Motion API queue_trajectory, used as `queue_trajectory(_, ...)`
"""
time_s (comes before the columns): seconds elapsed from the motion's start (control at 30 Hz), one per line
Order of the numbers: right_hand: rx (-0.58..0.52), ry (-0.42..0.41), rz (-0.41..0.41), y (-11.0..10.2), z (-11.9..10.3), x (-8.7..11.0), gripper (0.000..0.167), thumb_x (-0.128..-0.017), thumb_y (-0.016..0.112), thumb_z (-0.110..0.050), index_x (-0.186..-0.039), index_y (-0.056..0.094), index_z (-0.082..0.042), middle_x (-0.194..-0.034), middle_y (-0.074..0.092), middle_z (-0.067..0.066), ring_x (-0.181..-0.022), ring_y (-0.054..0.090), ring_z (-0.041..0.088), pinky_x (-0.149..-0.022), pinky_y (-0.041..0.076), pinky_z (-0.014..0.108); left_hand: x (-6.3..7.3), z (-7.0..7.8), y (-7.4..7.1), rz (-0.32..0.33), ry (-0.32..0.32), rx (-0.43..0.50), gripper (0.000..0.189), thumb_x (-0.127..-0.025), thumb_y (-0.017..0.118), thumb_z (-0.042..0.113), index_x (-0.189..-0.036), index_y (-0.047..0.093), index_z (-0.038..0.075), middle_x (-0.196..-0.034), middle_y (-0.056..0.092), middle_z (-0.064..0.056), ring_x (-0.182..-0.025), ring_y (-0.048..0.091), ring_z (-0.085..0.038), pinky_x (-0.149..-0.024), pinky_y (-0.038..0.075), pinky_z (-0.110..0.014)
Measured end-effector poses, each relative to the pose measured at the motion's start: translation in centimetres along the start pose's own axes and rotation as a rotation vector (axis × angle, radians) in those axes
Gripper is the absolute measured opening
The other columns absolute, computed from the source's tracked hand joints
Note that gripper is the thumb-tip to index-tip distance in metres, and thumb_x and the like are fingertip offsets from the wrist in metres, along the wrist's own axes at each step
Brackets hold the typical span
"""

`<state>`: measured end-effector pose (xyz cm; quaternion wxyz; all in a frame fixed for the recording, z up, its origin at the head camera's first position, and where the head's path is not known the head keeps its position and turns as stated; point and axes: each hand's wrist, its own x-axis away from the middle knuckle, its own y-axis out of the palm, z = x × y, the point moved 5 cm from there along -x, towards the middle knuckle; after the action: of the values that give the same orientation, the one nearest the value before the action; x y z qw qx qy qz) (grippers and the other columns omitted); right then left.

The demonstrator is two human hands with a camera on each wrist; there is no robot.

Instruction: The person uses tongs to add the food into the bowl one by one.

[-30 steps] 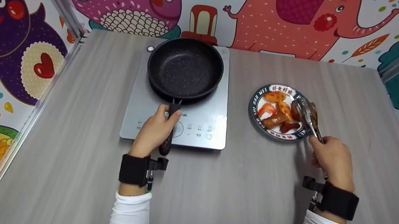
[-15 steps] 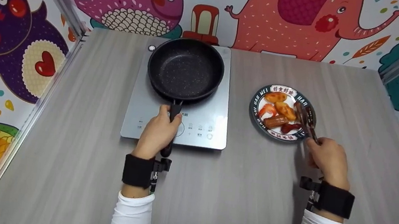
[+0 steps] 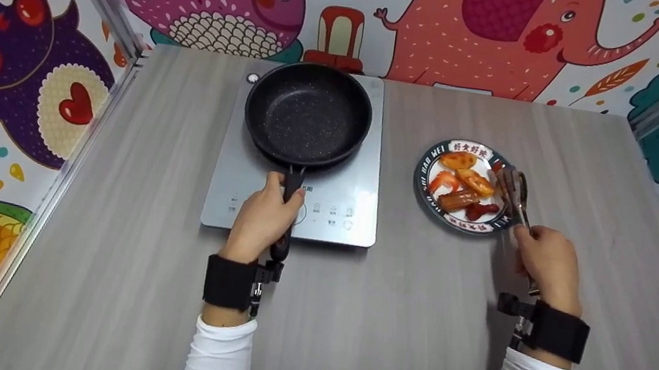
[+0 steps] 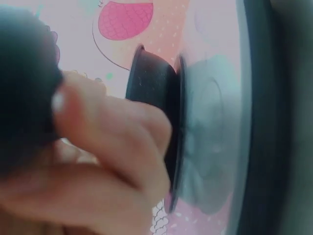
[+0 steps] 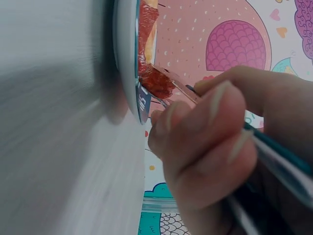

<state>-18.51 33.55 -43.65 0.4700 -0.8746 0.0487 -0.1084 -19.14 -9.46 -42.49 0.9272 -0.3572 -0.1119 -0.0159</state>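
- While the pan (image 3: pixel 309 113) is held over the cooker (image 3: pixel 358 182), its six-o'clock handle (image 3: pixel 292 183) is wrapped by the curled left hand (image 3: pixel 262 221).
- Tongs (image 3: pixel 516 192): gripped in the curled right hand (image 3: pixel 550 259), tips set at a reddish-brown food piece (image 5: pixel 159 84) by the three-o'clock edge of the plate (image 3: pixel 421 187); firmness of their bite cannot be told.
- Plate: laid on the desk (image 3: pixel 381 323), between three and four o'clock from the pan.
- Handling: the piece is best squeezed mid-length and lifted clear of the rim, pan steadied level.
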Motion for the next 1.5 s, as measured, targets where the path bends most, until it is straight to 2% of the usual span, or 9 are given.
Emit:
queue_trajectory(0.13, -0.021, -0.028, 0.034, -0.2, -0.6, -0.1, 0.043, -0.092, 0.037, -0.037, -0.071, 0.055, -0.003, -0.048, 0.053, 0.004, -0.041, 0.051, 0.02, -0.037, 0.039, 0.034, -0.1, 0.1, -0.2, 0.032, 0.032, -0.035, 0.041, -0.09, 0.043, 0.044, -0.117, 0.039, 0.013, -0.07, 0.056, -0.005, -0.055, 0.052, -0.02, -0.05, 0.039, -0.032)
queue_trajectory(0.3, -0.023, -0.057, 0.093, -0.3, -1.2, -0.1, 0.043, -0.092, 0.038, -0.037, -0.069, 0.055, -0.004, -0.045, 0.052, 0.003, -0.038, 0.05, 0.019, -0.037, 0.038, 0.033, 0.1, 0.1, -0.2, 0.024, 0.028, -0.039, 0.04, -0.09, 0.042, 0.045, -0.116, 0.04, 0.014, -0.07, 0.056, -0.004, -0.054, 0.052, -0.02, -0.05, 0.039, -0.032)
queue_trajectory(0.47, -0.046, -0.042, 0.138, -0.3, -1.9, -0.2, 0.045, -0.092, 0.038, -0.042, -0.078, 0.058, -0.004, -0.05, 0.055, 0.005, -0.039, 0.051, 0.018, -0.039, 0.039, 0.033, 0.1, 0.3, -0.3, 0.01, 0.016, -0.041, 0.039, -0.09, 0.042, 0.047, -0.112, 0.042, 0.015, -0.069, 0.056, -0.005, -0.052, 0.052, -0.019, -0.047, 0.039, -0.032)
queue_trajectory(0.77, -0.088, -0.066, 0.23, 0.4, -4.2, 0.2, 0.046, -0.091, 0.037, -0.046, -0.082, 0.057, -0.006, -0.054, 0.058, 0.007, -0.038, 0.053, 0.018, -0.039, 0.04, 0.031, 0.3, 0.2, 0.2, -0.002, 0.039, -0.048, 0.032, -0.09, 0.04, 0.049, -0.091, 0.048, 0.017, -0.064, 0.054, -0.004, -0.046, 0.052, -0.019, -0.045, 0.039, -0.032)
queue_trajectory(0.97, -0.095, -0.164, 0.321, 1.2, -6.5, 0.5, 0.039, -0.092, 0.041, -0.039, -0.085, 0.06, -0.005, -0.051, 0.055, 0.004, -0.033, 0.049, 0.013, -0.035, 0.038, 0.027, 0.1, 0.4, 0.5, 0.001, 0.056, -0.069, 0.033, -0.089, 0.04, 0.049, -0.089, 0.049, 0.018, -0.064, 0.054, -0.002, -0.049, 0.052, -0.019, -0.049, 0.038, -0.033)
queue_trajectory(1.17, -0.036, -0.309, 0.355, 2.3, -10.0, 0.4, 0.031, -0.091, 0.048, -0.031, -0.099, 0.063, -0.005, -0.048, 0.053, 0.001, -0.031, 0.047, 0.011, -0.048, 0.041, 0.035, 0.1, 0.2, 0.4, 0.007, 0.06, -0.086, 0.034, -0.089, 0.04, 0.05, -0.088, 0.049, 0.018, -0.065, 0.053, -0.002, -0.053, 0.051, -0.018, -0.05, 0.037, -0.033)
queue_trajectory(1.23, -0.017, -0.358, 0.36, 2.5, -11.4, 0.4, 0.03, -0.09, 0.049, -0.03, -0.096, 0.063, -0.003, -0.047, 0.052, 0.002, -0.034, 0.048, 0.013, -0.052, 0.042, 0.038, 0.2, 0.1, 0.3, 0.012, 0.058, -0.086, 0.034, -0.089, 0.039, 0.051, -0.087, 0.049, 0.019, -0.064, 0.054, -0.002, -0.053, 0.051, -0.018, -0.049, 0.037, -0.033)
queue_trajectory(1.33, -0.01, -0.412, 0.35, 3.0, -13.5, 0.4, 0.03, -0.09, 0.05, -0.03, -0.09, 0.062, -0.002, -0.048, 0.053, 0.002, -0.036, 0.05, 0.016, -0.049, 0.043, 0.039, 0.2, 0.1, 0.2, 0.02, 0.061, -0.079, 0.034, -0.089, 0.039, 0.051, -0.086, 0.05, 0.019, -0.064, 0.054, -0.002, -0.052, 0.051, -0.019, -0.049, 0.038, -0.033)
queue_trajectory(1.5, 0.003, -0.473, 0.282, 3.8, -17.2, 0.2, 0.03, -0.09, 0.048, -0.034, -0.079, 0.057, -0.007, -0.046, 0.051, 0.0, -0.033, 0.048, 0.013, -0.037, 0.039, 0.033, 0.4, 0.1, 0.0, 0.034, 0.054, -0.042, 0.034, -0.089, 0.04, 0.05, -0.082, 0.051, 0.018, -0.063, 0.052, -0.002, -0.052, 0.051, -0.019, -0.049, 0.038, -0.033)
